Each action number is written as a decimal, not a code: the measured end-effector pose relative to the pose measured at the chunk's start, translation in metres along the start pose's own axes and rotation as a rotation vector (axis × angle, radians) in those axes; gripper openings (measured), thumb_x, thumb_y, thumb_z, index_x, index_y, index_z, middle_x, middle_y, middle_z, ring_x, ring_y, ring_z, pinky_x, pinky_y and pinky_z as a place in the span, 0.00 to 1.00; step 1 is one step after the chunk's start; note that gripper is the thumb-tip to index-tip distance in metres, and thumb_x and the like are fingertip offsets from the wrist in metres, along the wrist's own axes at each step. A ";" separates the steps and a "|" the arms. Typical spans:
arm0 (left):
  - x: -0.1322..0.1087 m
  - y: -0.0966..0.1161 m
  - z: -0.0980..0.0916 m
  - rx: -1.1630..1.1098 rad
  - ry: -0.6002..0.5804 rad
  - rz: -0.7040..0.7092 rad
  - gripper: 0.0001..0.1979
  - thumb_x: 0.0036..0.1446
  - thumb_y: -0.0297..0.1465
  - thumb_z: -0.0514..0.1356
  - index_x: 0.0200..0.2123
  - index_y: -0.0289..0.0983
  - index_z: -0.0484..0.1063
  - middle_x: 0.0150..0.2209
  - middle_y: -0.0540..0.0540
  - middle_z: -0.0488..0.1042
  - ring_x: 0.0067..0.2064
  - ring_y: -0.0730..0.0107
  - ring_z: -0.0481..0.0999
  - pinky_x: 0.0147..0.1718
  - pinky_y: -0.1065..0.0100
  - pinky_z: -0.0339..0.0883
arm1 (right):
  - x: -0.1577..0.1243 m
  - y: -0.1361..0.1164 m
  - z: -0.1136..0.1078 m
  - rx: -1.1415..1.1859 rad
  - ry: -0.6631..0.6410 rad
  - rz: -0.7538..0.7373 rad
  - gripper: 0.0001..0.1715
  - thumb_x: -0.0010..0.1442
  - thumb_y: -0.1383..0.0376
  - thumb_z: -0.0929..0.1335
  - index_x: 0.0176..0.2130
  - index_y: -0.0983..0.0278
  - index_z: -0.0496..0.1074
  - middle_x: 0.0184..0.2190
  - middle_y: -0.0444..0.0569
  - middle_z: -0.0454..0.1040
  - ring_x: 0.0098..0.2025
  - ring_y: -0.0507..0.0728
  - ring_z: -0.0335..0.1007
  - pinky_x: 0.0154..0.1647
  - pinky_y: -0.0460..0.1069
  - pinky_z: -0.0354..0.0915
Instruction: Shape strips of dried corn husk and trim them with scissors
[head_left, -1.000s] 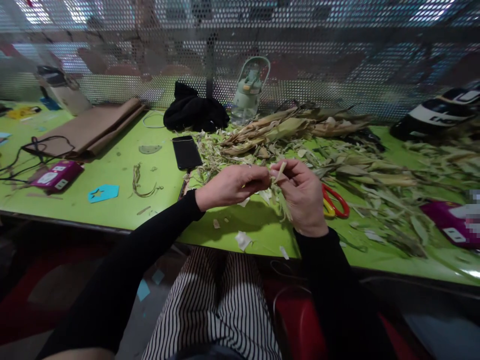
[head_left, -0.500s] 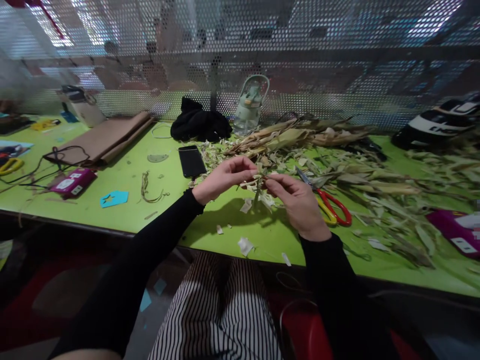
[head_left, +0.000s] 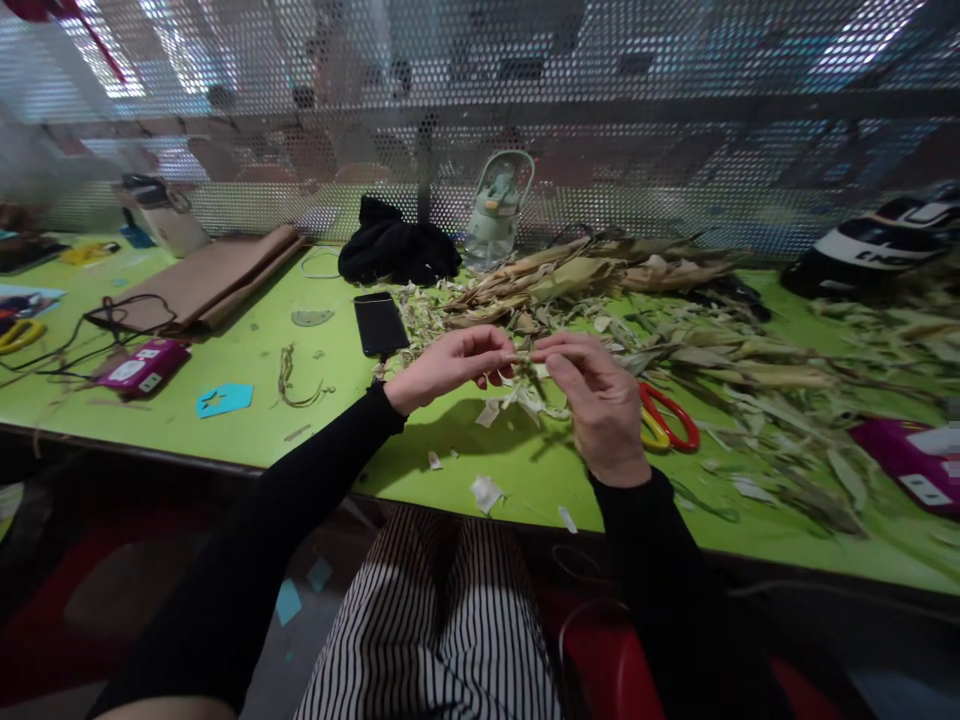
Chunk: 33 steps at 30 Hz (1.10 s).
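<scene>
My left hand (head_left: 463, 365) pinches one end of a small green strip of husk (head_left: 527, 362) above the front of the green table. Facing it, my right hand (head_left: 596, 405) holds the other end between thumb and fingers. The fingertips are a short gap apart, and the strip's finer detail is too small to make out. Pale husk scraps (head_left: 525, 398) lie just under my hands. Beside my right hand rest scissors (head_left: 671, 415) with red and yellow handles, their blades hidden behind it.
Dried corn husks (head_left: 577, 270) are heaped at the back and spread to the right. A phone (head_left: 380, 323), a black cloth (head_left: 397, 245) and a pale green bottle (head_left: 495, 215) stand or lie behind my left hand. Purple power strips (head_left: 144, 367) lie at both sides. Perforated metal screen (head_left: 300, 150) borders the back.
My right hand has turned and lifted slightly, its fingers now nearly level with the left fingertips. The husk piece between the hands has shifted. The scissors' blades are now covered.
</scene>
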<state>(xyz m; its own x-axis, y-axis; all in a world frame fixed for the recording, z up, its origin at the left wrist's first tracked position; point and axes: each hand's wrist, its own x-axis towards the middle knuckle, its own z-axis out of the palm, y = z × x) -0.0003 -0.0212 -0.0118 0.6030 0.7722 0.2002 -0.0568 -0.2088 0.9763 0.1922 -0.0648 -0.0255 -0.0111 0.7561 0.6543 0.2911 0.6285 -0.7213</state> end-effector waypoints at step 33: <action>0.005 0.003 0.001 -0.543 0.057 -0.332 0.13 0.62 0.32 0.65 0.28 0.30 0.72 0.25 0.52 0.67 0.24 0.86 0.62 0.22 0.78 0.52 | 0.003 0.014 0.002 -0.112 -0.096 0.197 0.10 0.61 0.55 0.71 0.37 0.60 0.75 0.36 0.46 0.76 0.38 0.57 0.70 0.41 0.53 0.65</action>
<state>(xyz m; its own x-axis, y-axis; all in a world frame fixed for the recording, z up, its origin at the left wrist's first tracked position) 0.0039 -0.0183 -0.0082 0.6151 0.7775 -0.1310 -0.2780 0.3693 0.8867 0.1943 -0.0530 -0.0341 -0.0332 0.8794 0.4749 0.4009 0.4470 -0.7997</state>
